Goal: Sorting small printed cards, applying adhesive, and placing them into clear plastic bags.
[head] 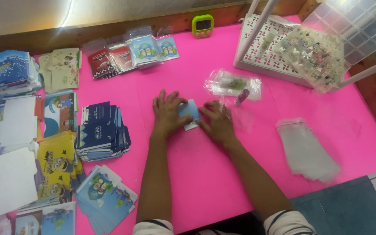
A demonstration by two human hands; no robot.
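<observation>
A small light-blue card [189, 111] is pressed flat on the pink table mat [223, 174], near the middle of the work surface. It is pinned between the two hands: the left hand [167, 114] lies on its left part with fingers spread and flat, and the right hand [217, 122] covers its right edge, fingers extended and only loosely curled (neither hand is closed around the card; it is held down rather than gripped). The step in hand is judged to be the flattening or folding of this card. For the next move, a careful pinch on one edge would be called for, so that the card can be lifted without slipping.

Just beyond the right hand, a small purple tube [242, 96] and a filled clear packet [233, 83] are seen. A stack of empty clear sleeves [306, 150] lies well to the right. Dark-blue cards [101, 130] are stacked to the left, with yellow cartoon cards [57, 163] nearer the edge. A green timer [203, 25] stands at the back.

Much of the card is hidden under the fingers, so any fold cannot be made out. The sleeves are blurred, and the compartment box [362, 26] is cut off at the corner.
</observation>
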